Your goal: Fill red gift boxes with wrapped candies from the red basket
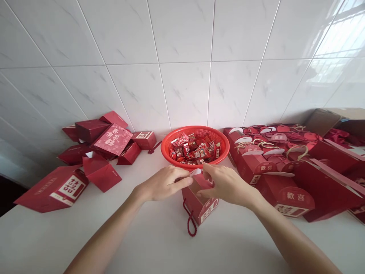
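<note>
A small red gift box (193, 201) stands on the white table in front of me, its top open and a dark red cord loop (192, 225) hanging from its left side. My left hand (164, 183) grips the box's upper left edge, by a pale flap at the back. On the other side, my right hand (226, 184) holds the right edge, with the thumb over the opening and the fingers bent at the back. Just behind the box is a red plastic basket (195, 166) with many red-wrapped candies (196, 149). The box's inside is partly hidden by my hands.
Empty-looking red boxes (112, 139) lie piled at the left, with a larger red box (54, 189) nearer me. Several closed red boxes (285, 190) with rope handles crowd the right. A cardboard carton (322, 120) stands far right. White tiled wall (185, 91) rises behind.
</note>
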A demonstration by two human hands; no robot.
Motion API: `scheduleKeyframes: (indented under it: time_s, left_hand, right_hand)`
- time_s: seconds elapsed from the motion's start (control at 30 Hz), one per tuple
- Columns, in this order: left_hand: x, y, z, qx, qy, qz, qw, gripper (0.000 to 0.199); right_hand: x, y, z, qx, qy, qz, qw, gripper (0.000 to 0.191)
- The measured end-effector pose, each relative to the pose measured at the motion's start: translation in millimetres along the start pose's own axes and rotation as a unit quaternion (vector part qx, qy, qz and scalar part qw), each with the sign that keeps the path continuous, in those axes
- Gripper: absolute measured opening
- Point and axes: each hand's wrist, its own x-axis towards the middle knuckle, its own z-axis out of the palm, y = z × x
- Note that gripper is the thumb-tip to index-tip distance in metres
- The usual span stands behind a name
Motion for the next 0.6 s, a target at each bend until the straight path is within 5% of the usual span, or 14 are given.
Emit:
scheduleKeyframes:
  time_s: [0.1,0.23,0.6]
  left_hand:
    - [1,1,4.7,0.018,0.015,-0.022,0.999,0.043]
    - [-2,3,2.4,0.004,-0.022,-0.008,1.0,0.017]
    - [-7,-3,-3.7,-0.065,-0.12,-0.099,0.986,0.065]
  right_hand:
    - [3,-3,2,-0.001,-0.002,0.0,1.0,0.041]
    - [2,0,2,-0.01,0.008,0.004,1.0,0.038]
    - [-1,24,-13,0.062,0.02,-0.057,0.996,0.022]
